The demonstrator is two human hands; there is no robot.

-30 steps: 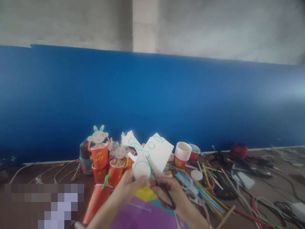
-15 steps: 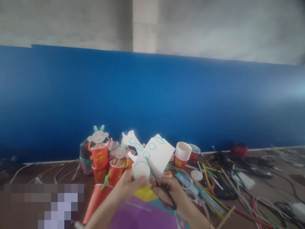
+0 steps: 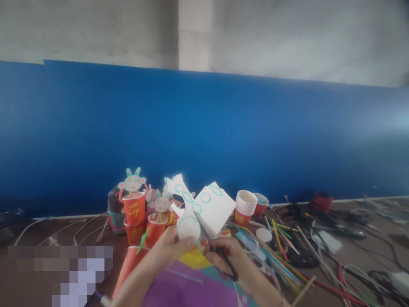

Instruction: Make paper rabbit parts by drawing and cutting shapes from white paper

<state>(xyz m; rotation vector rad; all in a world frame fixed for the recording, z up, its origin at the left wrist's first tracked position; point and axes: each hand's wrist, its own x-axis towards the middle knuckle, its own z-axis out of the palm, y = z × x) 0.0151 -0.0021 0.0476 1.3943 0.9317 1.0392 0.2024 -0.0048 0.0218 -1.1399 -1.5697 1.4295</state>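
Between both hands is a sheet of white paper with green circles and leaf shapes drawn on it. My left hand pinches the paper at its lower left, with the thumb on a large outlined circle. In my right hand is a pair of black-handled scissors, its fingers closed around the handles. The blades point up and left into the paper, along a cut beside the large circle. Cut edges show at the paper's upper left. How far the blades stand apart is hard to make out.
At left stand red paper cups, some topped with paper rabbit faces. Stacked cups are behind right. Coloured sticks, cables and a white disc lie at right. Purple sheet lies below; a blue wall panel rises behind.
The paper's upper parts have tilted slightly to the right, and the large circle has shifted a little left. Both hands keep their grip and are almost in the same place.
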